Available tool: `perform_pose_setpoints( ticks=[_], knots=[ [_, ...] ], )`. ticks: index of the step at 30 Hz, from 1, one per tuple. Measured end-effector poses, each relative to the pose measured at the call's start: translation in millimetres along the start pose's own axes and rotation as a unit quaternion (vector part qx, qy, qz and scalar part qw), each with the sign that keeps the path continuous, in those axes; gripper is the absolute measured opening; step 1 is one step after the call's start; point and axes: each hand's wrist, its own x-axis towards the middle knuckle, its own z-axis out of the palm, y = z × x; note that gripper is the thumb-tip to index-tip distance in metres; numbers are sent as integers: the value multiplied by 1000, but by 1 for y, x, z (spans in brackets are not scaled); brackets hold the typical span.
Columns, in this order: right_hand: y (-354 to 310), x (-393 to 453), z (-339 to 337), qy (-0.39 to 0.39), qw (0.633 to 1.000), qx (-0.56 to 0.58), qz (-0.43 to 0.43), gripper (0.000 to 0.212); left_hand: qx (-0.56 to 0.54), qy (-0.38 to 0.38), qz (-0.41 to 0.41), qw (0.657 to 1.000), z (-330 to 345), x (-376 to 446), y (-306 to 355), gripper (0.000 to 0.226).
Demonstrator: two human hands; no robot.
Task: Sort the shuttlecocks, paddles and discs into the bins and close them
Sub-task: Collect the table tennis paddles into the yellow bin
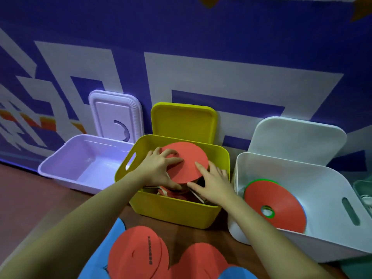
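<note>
A yellow bin (173, 210) stands in the middle and holds several red paddles. Both hands reach into it. My left hand (159, 168) has its fingers curled over the top red paddle (187, 164), thumb under its near edge. My right hand (213, 182) lies with straight fingers against the same paddle's right edge. The white bin (314, 178) on the right holds a red disc (275, 206) with a green rim and a centre hole. On the left sits a lilac bin (66, 164), nothing visible inside. More red paddles (138, 256) lie on the floor in front.
Each bin's lid leans on the blue and white wall behind it: lilac lid (116, 115), yellow lid (183, 119), white lid (298, 137). A greenish container (362, 192) shows at the right edge. Blue paddles (100, 256) lie under the red ones on the brown floor.
</note>
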Motion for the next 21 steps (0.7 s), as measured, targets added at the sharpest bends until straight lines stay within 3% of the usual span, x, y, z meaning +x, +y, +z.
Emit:
perform_pose_setpoints(
  ticks=[10, 15, 21],
  knots=[
    [-14, 18, 18, -110, 988, -84, 74, 66, -67, -123, 67, 988, 42, 23, -31, 128],
    [-25, 13, 22, -110, 981, -109, 115, 62, -9, -81, 114, 990, 43, 18, -29, 114],
    [-45, -3, 11, 0, 985, -82, 152, 50, -24, 3, 141, 990, 27, -1, -34, 95]
  ],
)
